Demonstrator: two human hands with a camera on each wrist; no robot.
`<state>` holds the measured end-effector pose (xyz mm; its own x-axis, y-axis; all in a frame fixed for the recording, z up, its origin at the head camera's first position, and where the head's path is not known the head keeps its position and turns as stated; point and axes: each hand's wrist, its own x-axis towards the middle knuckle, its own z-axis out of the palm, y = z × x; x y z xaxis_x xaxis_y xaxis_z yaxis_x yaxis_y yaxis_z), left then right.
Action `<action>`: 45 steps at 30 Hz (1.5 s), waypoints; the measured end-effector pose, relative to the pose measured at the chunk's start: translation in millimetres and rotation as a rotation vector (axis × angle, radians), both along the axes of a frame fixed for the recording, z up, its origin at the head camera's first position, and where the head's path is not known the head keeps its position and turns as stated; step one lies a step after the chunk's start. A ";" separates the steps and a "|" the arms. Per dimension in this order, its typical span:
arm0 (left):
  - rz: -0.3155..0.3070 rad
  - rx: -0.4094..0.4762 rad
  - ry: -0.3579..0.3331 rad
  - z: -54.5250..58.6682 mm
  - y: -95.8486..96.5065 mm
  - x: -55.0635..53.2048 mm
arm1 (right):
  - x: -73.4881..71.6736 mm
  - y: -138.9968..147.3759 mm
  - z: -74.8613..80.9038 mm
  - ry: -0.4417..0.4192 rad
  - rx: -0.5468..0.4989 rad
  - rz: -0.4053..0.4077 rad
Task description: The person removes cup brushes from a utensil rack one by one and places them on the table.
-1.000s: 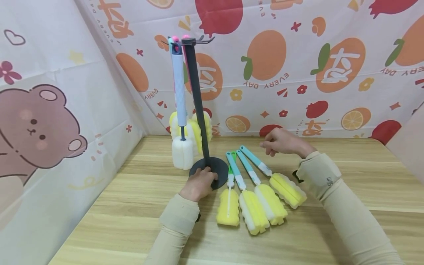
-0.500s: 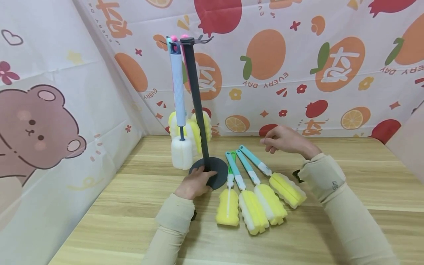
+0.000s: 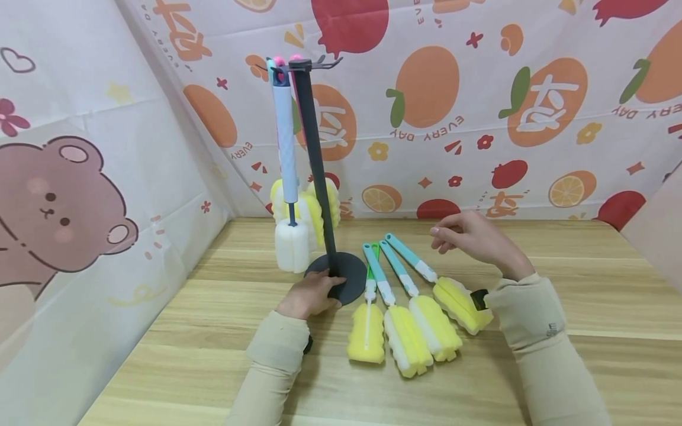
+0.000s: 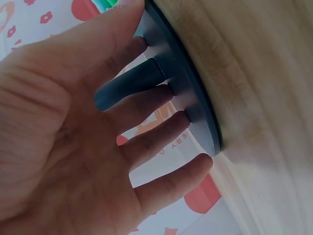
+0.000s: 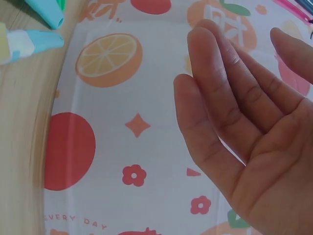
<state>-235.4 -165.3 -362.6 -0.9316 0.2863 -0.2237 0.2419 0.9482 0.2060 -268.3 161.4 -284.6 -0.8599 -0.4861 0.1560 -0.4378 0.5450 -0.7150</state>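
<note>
My left hand [image 3: 309, 294] rests on the round black base [image 3: 351, 278] of an upright stand. In the left wrist view its fingers [image 4: 151, 142] are spread around the foot of the pole [image 4: 129, 84], tips pressing the base. My right hand [image 3: 479, 238] hovers behind the table's brushes, loosely bent and holding nothing. Several sponge bottle brushes lie fanned out: one with a green handle [image 3: 366, 334], others with turquoise handles [image 3: 407, 340]. From the stand's hooks hangs a white sponge brush with a pale blue handle [image 3: 288, 148]; yellow-and-white sponge brushes [image 3: 314, 213] hang behind it, partly hidden.
The stand's bare hooks [image 3: 327, 64] point to the right at the top of the black pole [image 3: 318, 160]. A printed cloth [image 3: 426, 148] closes off the back of the wooden table [image 3: 213, 355]. Another cloth with a bear [image 3: 58, 201] covers the left side.
My right hand has drawn back a little to the right, away from the brush handles. My left hand has shifted slightly left on the base. The brushes have stayed put.
</note>
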 end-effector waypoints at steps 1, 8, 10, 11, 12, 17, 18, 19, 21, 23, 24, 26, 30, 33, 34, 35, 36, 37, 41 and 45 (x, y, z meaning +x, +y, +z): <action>0.001 0.000 -0.001 -0.1 0.1 -0.3 | 1.7 1.2 -0.8 -0.003 -0.012 0.000; -0.006 0.001 0.009 -3.3 1.3 -2.0 | 8.5 7.9 -4.5 0.008 -0.052 0.002; -0.009 0.004 0.009 -4.7 2.0 -1.6 | 10.0 10.9 -5.7 0.004 -0.057 -0.004; -0.011 0.006 0.011 -4.9 2.0 -1.1 | 10.9 12.1 -6.2 0.000 -0.060 -0.007; -0.015 0.008 0.014 -5.4 1.7 -0.6 | 11.7 13.0 -6.6 -0.003 -0.064 -0.010; -0.023 0.026 0.044 -6.6 -3.8 1.2 | 13.0 14.3 -6.5 -0.005 -0.089 -0.007; -0.028 0.028 0.054 -7.0 -5.0 1.2 | 13.0 14.6 -6.1 -0.006 -0.094 -0.006; -0.030 0.028 0.060 -6.9 -6.0 1.3 | 12.9 15.3 -5.7 -0.006 -0.101 -0.006; -0.036 0.023 0.069 -6.1 -6.7 1.8 | 13.2 16.7 -4.5 -0.011 -0.112 -0.010; -0.041 0.011 0.082 -5.5 -6.6 2.6 | 12.9 18.2 -4.3 -0.015 -0.118 -0.017; -0.042 0.003 0.090 -4.8 -6.0 3.5 | 12.7 18.8 -4.2 -0.016 -0.119 -0.019; -0.049 -0.017 0.124 -4.5 -4.2 5.6 | 12.1 19.7 -4.2 -0.020 -0.120 -0.022; -0.056 -0.071 0.239 -6.0 2.3 12.0 | 11.9 20.1 -3.6 -0.036 -0.119 -0.032; -0.038 -0.108 0.314 -7.6 8.8 16.6 | 11.9 19.6 -2.8 -0.047 -0.115 -0.035; -0.030 -0.118 0.331 -8.1 10.8 17.7 | 11.7 19.4 -2.6 -0.045 -0.114 -0.033; -0.023 -0.126 0.347 -8.1 12.8 18.6 | 11.5 19.2 -2.3 -0.045 -0.113 -0.033; -0.018 -0.131 0.358 -8.1 14.5 19.3 | 11.4 19.1 -2.1 -0.045 -0.113 -0.033; -0.015 -0.137 0.371 -8.3 15.5 19.4 | 11.4 19.1 -2.0 -0.043 -0.112 -0.034; -0.022 -0.113 0.333 -8.6 13.4 14.5 | 12.5 20.5 -1.9 -0.044 -0.109 -0.043; -0.029 -0.013 0.144 -8.2 0.4 3.0 | 15.0 24.3 -4.1 -0.037 -0.123 -0.039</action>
